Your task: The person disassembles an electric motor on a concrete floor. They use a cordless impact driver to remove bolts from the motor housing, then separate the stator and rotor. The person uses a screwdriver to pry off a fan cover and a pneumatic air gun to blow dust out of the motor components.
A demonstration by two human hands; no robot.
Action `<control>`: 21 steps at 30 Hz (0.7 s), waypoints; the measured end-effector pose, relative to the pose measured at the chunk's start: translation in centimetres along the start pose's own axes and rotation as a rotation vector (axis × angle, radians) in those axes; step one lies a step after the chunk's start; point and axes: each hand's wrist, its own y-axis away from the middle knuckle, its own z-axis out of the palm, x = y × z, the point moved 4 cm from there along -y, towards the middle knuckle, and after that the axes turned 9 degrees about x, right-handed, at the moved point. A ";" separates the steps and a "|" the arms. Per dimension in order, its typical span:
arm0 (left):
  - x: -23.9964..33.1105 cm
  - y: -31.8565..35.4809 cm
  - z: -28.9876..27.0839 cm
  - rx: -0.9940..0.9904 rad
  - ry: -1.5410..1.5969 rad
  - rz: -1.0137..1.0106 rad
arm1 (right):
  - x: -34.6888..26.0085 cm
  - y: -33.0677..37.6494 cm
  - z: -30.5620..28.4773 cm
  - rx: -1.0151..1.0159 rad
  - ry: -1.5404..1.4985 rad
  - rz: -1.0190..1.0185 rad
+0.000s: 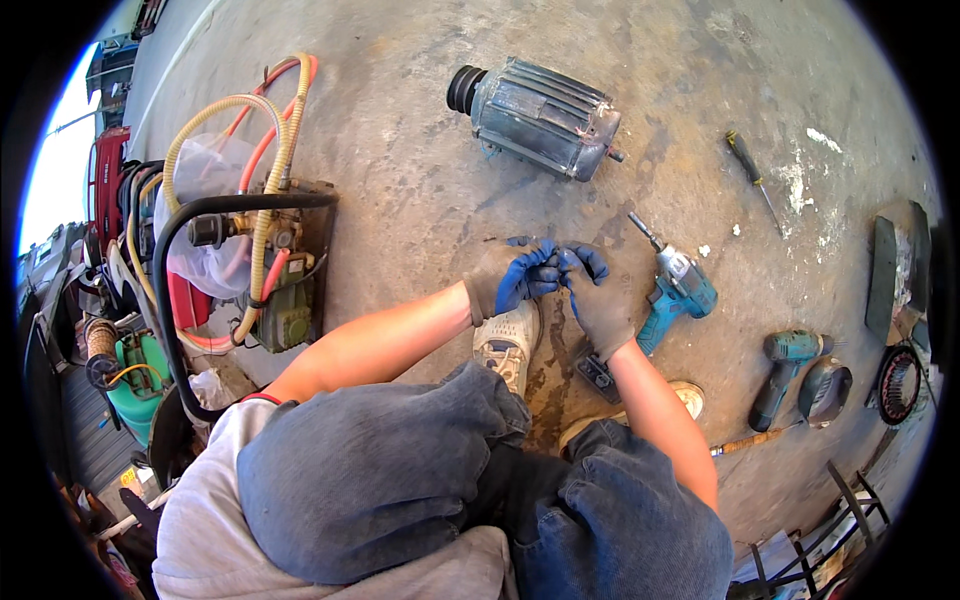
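My left hand (513,278) and my right hand (597,292), both in grey gloves with blue-coated fingers, meet above my left shoe (506,345). The fingers of each are pinched together with the tips close to the other hand's. Anything between them is too small or hidden to make out. Just right of my right hand a teal cordless impact driver (683,285) stands on the floor with its socket bit pointing away; my forearm covers part of its grip. Beyond my hands lies a dark, finned electric motor (545,118) with a black grooved pulley on its left end.
A pump (287,318) with coiled hoses (180,150) and a black tube frame (160,290) stands at left. At right lie a screwdriver (742,157), a teal drill (783,372), an orange-handled tool (748,442) and a ring-shaped stator (898,384). A metal rack (855,510) is at lower right.
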 end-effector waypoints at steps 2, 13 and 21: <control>-0.1 1.1 1.1 0.123 -0.034 0.006 | -1.0 0.6 -0.1 -0.041 0.212 -0.117; -2.6 1.6 -0.5 0.149 -0.023 -0.108 | -0.6 2.1 -0.8 0.020 0.491 -0.250; -4.3 1.5 -0.6 0.050 0.003 -0.117 | 0.6 2.3 -1.9 -0.011 0.161 0.101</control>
